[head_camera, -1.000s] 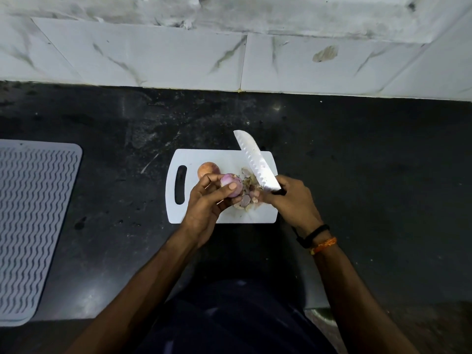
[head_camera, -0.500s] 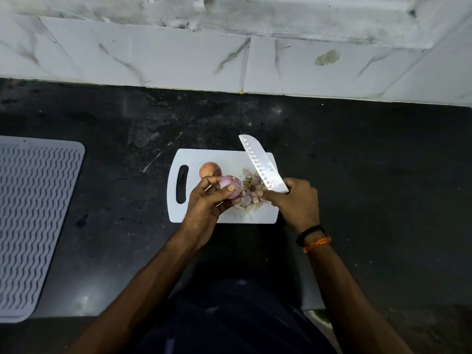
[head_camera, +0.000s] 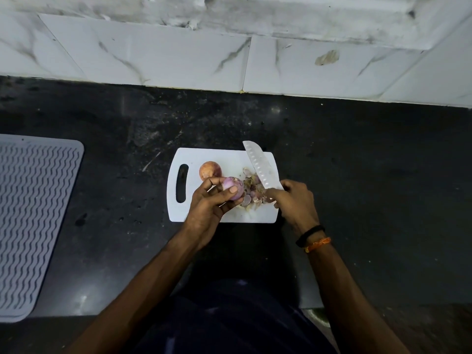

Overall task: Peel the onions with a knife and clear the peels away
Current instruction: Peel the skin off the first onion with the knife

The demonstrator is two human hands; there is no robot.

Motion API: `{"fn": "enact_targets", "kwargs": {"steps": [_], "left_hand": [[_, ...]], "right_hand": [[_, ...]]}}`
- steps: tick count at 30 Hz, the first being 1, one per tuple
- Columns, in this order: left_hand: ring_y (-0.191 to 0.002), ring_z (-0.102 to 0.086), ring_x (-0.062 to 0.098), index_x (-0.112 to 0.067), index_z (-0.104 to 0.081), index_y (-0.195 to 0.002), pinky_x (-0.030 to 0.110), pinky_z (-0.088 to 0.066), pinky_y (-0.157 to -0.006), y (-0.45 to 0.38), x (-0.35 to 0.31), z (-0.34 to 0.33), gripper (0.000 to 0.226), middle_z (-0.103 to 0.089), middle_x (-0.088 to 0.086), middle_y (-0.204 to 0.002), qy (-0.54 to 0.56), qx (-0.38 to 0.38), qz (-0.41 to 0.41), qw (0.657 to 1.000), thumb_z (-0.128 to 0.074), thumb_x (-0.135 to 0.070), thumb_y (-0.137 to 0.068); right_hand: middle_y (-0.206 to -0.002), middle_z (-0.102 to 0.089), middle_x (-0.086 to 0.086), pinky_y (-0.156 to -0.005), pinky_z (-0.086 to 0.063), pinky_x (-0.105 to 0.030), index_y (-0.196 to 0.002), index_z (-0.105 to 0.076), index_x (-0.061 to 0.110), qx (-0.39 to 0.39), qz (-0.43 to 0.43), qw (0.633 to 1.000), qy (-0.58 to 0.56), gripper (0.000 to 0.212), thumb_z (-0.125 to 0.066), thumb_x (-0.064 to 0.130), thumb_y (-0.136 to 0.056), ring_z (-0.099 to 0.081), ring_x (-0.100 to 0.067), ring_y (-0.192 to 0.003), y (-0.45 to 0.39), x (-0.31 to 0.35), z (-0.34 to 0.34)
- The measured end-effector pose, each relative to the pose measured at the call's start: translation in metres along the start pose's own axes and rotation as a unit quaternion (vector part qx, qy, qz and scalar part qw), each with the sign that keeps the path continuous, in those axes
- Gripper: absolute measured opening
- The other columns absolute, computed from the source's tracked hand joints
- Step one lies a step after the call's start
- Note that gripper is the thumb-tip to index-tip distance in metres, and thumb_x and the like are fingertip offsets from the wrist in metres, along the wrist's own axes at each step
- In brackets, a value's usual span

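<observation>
The peeled onion [head_camera: 233, 191], pale purple and glossy, sits in the left hand [head_camera: 209, 203], thumb across its near face and fingers curled round its far side, held over the middle of the white cutting board [head_camera: 219, 157]. Bare of its dry skin it is likely slick and firm, light enough for a fingertip hold, best taken round its widest part so it cannot squirt out. Just behind it, toward the board's handle slot, lies a second onion [head_camera: 210, 170], brownish skin on; that papery skin should give more friction. A heap of peels [head_camera: 252, 190], thin and flimsy, lies touching the peeled onion's right side. The right hand [head_camera: 293, 203] is wrapped round the handle of the knife [head_camera: 259, 164], blade pointing away toward the counter's back edge, over the board's far right corner. Against the earlier pictures the blade has tipped a little further from the onion, and the onion has turned slightly in the fingers. A grey ribbed mat [head_camera: 35, 215] lies at the left edge of the counter [head_camera: 370, 175].
</observation>
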State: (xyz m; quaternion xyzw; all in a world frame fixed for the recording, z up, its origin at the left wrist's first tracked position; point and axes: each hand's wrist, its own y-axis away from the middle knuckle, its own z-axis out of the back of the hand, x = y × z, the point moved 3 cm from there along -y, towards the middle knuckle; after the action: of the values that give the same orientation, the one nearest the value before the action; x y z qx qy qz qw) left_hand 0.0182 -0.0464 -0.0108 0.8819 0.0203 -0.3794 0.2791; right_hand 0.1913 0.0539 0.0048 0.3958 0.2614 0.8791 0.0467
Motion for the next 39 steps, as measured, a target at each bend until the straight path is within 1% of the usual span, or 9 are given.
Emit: {"fn": "enact_targets", "kwargs": {"steps": [8,11,15,19,24,28,31,35,39], "left_hand": [[-0.093,-0.071,0.023,-0.007,-0.061,-0.100,0.039,-0.059,-0.088,0.000,-0.001,0.002,0.028,-0.072,0.010,-0.102,0.001,-0.003,-0.002,1.000,-0.075,-0.004,-0.076],[-0.094,-0.071,0.027,-0.006,-0.061,-0.101,0.039,-0.059,-0.089,0.000,0.000,0.002,0.028,-0.072,0.013,-0.102,0.009,0.000,-0.003,1.000,-0.074,0.000,-0.077],[-0.105,-0.067,0.034,-0.004,-0.059,-0.109,0.048,-0.052,-0.102,-0.002,0.004,0.004,0.034,-0.069,0.021,-0.113,0.013,0.015,0.008,1.000,-0.071,0.001,-0.077],[-0.114,-0.062,0.041,-0.004,-0.057,-0.115,0.055,-0.043,-0.111,-0.004,0.008,0.004,0.039,-0.063,0.031,-0.122,0.013,0.033,0.023,0.999,-0.069,0.003,-0.078],[-0.109,-0.067,0.033,-0.007,-0.058,-0.114,0.038,-0.056,-0.095,-0.002,0.007,-0.001,0.044,-0.065,0.021,-0.119,-0.009,0.050,0.006,0.999,-0.068,0.009,-0.074],[-0.112,-0.066,0.034,-0.008,-0.059,-0.114,0.039,-0.056,-0.095,-0.002,0.005,-0.003,0.047,-0.066,0.019,-0.121,-0.048,0.043,-0.011,0.998,-0.072,0.007,-0.072],[-0.104,-0.070,0.032,-0.008,-0.061,-0.108,0.039,-0.057,-0.090,-0.002,0.004,-0.004,0.044,-0.072,0.012,-0.109,-0.082,0.016,-0.031,0.996,-0.081,0.005,-0.071],[-0.105,-0.068,0.044,-0.002,-0.063,-0.108,0.056,-0.055,-0.094,-0.004,0.006,-0.001,0.052,-0.070,0.022,-0.112,-0.121,-0.024,-0.071,0.990,-0.090,-0.007,-0.064],[-0.093,-0.073,0.030,0.002,-0.064,-0.105,0.043,-0.059,-0.082,-0.003,0.002,-0.001,0.053,-0.074,0.015,-0.101,-0.156,-0.053,-0.091,0.982,-0.091,-0.005,-0.060]], "right_hand": [[-0.076,-0.070,0.004,-0.057,-0.049,-0.029,-0.074,-0.065,0.020,-0.075,0.001,0.996,0.044,0.029,-0.075,0.047,-0.078,-0.068,-0.016,-0.075,-0.002,0.000,0.000],[-0.088,-0.067,0.007,-0.067,-0.058,-0.035,-0.086,-0.063,0.025,-0.053,0.021,0.996,0.071,0.034,-0.085,0.043,-0.068,-0.065,-0.014,-0.081,-0.001,0.000,-0.001],[-0.097,-0.070,0.006,-0.072,-0.060,-0.036,-0.094,-0.067,0.020,-0.022,0.035,0.999,0.032,0.046,-0.094,0.035,-0.060,-0.067,-0.014,-0.090,0.000,0.000,-0.002],[-0.099,-0.073,0.003,-0.066,-0.053,-0.023,-0.098,-0.071,0.016,0.002,0.048,0.999,-0.016,0.041,-0.092,0.014,-0.063,-0.068,-0.016,-0.094,0.000,0.001,-0.001],[-0.100,-0.072,0.005,-0.068,-0.052,-0.024,-0.096,-0.068,0.020,0.035,0.056,0.997,-0.026,0.028,-0.081,0.009,-0.074,-0.068,-0.015,-0.096,0.003,0.005,-0.001],[-0.101,-0.070,0.005,-0.065,-0.058,-0.030,-0.094,-0.065,0.017,0.013,0.127,0.992,0.022,0.019,-0.075,0.032,-0.086,-0.067,-0.009,-0.084,0.012,0.013,0.000],[-0.082,-0.068,0.008,-0.060,-0.048,-0.024,-0.086,-0.065,0.019,-0.061,0.218,0.972,0.065,0.015,-0.066,0.032,-0.093,-0.061,-0.006,-0.069,0.026,0.020,0.004],[-0.073,-0.067,0.008,-0.061,-0.045,-0.026,-0.087,-0.070,0.018,-0.114,0.320,0.935,0.100,0.016,-0.062,0.030,-0.094,-0.058,-0.008,-0.063,0.041,0.027,0.005],[-0.080,-0.069,0.008,-0.063,-0.043,-0.020,-0.091,-0.073,0.016,-0.096,0.359,0.922,0.106,0.020,-0.060,0.031,-0.095,-0.055,-0.002,-0.067,0.048,0.028,-0.002]]}}
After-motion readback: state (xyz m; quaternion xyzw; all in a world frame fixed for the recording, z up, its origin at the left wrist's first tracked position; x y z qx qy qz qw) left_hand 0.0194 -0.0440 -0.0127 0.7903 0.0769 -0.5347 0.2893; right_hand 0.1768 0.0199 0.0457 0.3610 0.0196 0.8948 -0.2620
